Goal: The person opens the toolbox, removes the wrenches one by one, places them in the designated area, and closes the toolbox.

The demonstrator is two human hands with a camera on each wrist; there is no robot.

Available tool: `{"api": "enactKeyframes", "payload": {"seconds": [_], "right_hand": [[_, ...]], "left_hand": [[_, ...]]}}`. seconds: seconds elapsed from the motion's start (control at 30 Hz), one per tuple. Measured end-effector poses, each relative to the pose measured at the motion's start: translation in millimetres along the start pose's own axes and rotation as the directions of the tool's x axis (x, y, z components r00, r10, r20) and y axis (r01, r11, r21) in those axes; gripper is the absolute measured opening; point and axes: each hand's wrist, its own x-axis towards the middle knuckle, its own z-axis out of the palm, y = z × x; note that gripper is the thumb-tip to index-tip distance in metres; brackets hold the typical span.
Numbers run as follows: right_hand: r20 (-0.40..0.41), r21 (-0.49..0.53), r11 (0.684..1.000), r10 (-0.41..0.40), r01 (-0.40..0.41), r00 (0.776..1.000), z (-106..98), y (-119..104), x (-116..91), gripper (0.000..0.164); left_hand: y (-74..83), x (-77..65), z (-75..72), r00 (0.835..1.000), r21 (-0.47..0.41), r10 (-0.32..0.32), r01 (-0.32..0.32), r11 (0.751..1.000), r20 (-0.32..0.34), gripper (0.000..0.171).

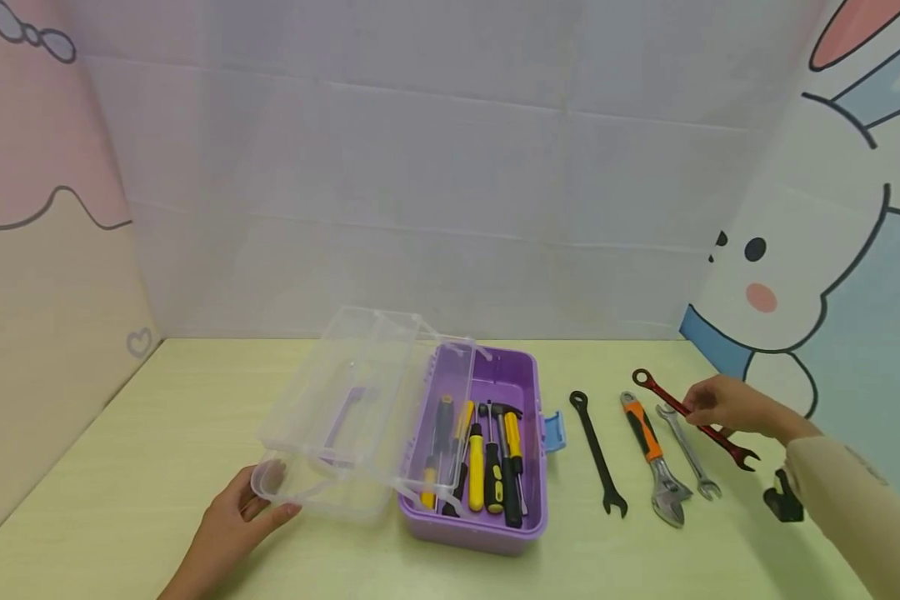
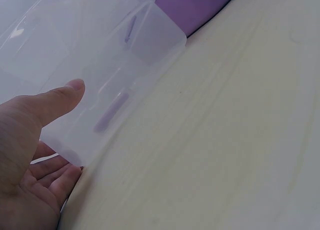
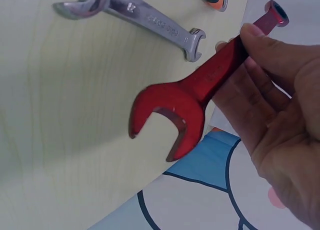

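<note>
My right hand (image 1: 735, 408) pinches a red combination wrench (image 1: 663, 394) between thumb and fingers, over the right side of the table. In the right wrist view its open-jaw end (image 3: 167, 97) points away from the palm. My left hand (image 1: 225, 525) holds the near left corner of a clear toolbox lid (image 1: 292, 417), thumb on one side and fingers under the edge. That lid is swung open to the left of a purple toolbox (image 1: 472, 537). Inside lie several screwdrivers with yellow and black handles (image 1: 476, 471) and a small hammer (image 1: 506, 410).
Right of the toolbox lie a black combination wrench (image 1: 596, 450), an orange-handled adjustable wrench (image 1: 648, 446) and a silver open-end wrench (image 1: 690, 454). A small black object (image 1: 783, 498) sits beside the right sleeve. The blue latch (image 1: 554, 432) sticks out from the toolbox. Printed cloth walls surround the table.
</note>
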Motion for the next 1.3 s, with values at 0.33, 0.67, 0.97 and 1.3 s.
{"api": "enactKeyframes", "payload": {"seconds": [0.33,0.67,0.97,1.3], "right_hand": [[0.001,0.072,0.991,0.110,-0.110,0.994,1,12,-5,0.019],[0.007,0.158,0.966,0.208,-0.206,0.978,4,24,-7,0.022],[0.001,0.194,0.948,0.257,-0.252,0.966,13,33,-7,0.014],[-0.019,0.234,0.939,0.264,-0.253,0.964,24,43,-8,0.015]], "left_hand": [[0.8,-0.5,1.7,1.000,-0.002,0.012,-0.012,1.000,-0.011,0.067],[1.7,-0.6,0.9,1.000,0.008,-0.006,0.006,1.000,-0.019,0.069],[-0.3,-1.0,0.3,1.000,-0.016,-0.003,0.003,1.000,-0.009,0.069],[0.1,-2.1,0.9,1.000,-0.007,0.000,0.000,1.000,-0.018,0.068]]}}
